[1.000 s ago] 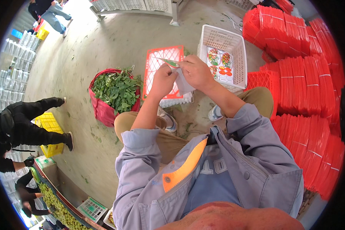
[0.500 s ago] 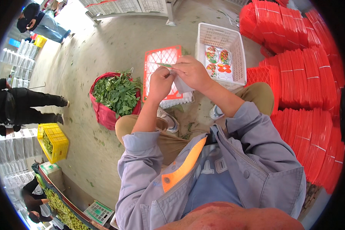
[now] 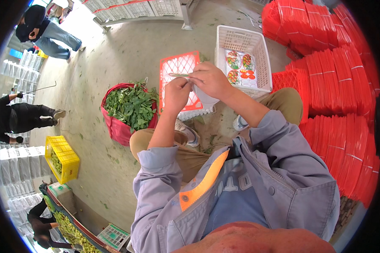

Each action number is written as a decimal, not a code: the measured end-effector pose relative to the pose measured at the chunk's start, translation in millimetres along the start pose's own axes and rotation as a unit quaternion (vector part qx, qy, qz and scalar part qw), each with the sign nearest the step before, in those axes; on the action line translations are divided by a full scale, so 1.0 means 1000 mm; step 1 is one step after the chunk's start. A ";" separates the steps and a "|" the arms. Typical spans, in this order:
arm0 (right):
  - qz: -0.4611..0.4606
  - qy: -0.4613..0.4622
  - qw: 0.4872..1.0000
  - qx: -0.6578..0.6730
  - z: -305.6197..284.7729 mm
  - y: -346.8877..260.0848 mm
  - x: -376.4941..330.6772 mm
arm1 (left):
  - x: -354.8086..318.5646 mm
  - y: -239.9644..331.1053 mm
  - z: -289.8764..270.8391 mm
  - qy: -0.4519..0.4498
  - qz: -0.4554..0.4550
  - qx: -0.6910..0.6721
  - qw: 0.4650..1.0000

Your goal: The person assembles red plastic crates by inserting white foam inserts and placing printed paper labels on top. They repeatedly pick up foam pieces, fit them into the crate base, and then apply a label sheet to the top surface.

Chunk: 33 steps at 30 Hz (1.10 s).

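Observation:
My left hand [image 3: 177, 92] and my right hand [image 3: 212, 81] are close together, both closed in a pinch. Between their fingertips is a thin printed sheet [image 3: 178, 75], seen nearly edge-on, with green and white along its edge. A pale part of the sheet [image 3: 205, 98] hangs below my right hand. Under my hands lies a red lattice crate panel [image 3: 167, 101] over something white and bumpy. Just beyond my right hand stands a white plastic crate [image 3: 261, 59], holding printed sheets [image 3: 240, 63] with round, colourful food pictures.
At left is a red sack [image 3: 118, 130] full of green leaves [image 3: 128, 103]. Bundled red packs [image 3: 335, 84] rise in stacks at right. A yellow crate [image 3: 71, 166] of grapes stands at far left. Several people are about, one [image 3: 23, 116] carrying a long hooked rod.
My hands keep their pinch, and the sheet has tilted slightly between them. At left, the person in black has walked and raised the hooked rod. The view has shifted a little.

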State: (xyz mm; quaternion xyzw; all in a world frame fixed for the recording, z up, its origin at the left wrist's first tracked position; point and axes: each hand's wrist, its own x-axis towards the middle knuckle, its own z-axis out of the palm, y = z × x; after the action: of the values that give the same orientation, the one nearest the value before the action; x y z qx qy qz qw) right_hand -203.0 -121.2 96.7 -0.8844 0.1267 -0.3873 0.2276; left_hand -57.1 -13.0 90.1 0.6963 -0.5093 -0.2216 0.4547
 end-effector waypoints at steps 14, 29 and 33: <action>-0.032 0.034 0.999 -0.019 0.001 0.002 -0.003 | 0.000 -0.002 0.008 0.012 0.036 -0.007 0.999; 0.273 0.066 0.956 0.089 0.007 0.028 -0.013 | 0.008 -0.023 0.000 0.012 -0.063 -0.082 0.995; 0.307 0.071 0.938 0.142 0.002 0.026 -0.012 | 0.012 -0.028 -0.002 0.007 -0.102 -0.149 0.984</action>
State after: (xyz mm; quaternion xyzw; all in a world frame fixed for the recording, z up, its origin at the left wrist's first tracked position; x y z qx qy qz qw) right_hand -210.7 -138.2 74.3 -0.7311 0.3517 -0.3748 0.4488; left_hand -36.6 -20.8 69.1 0.6707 -0.3936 -0.3356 0.5316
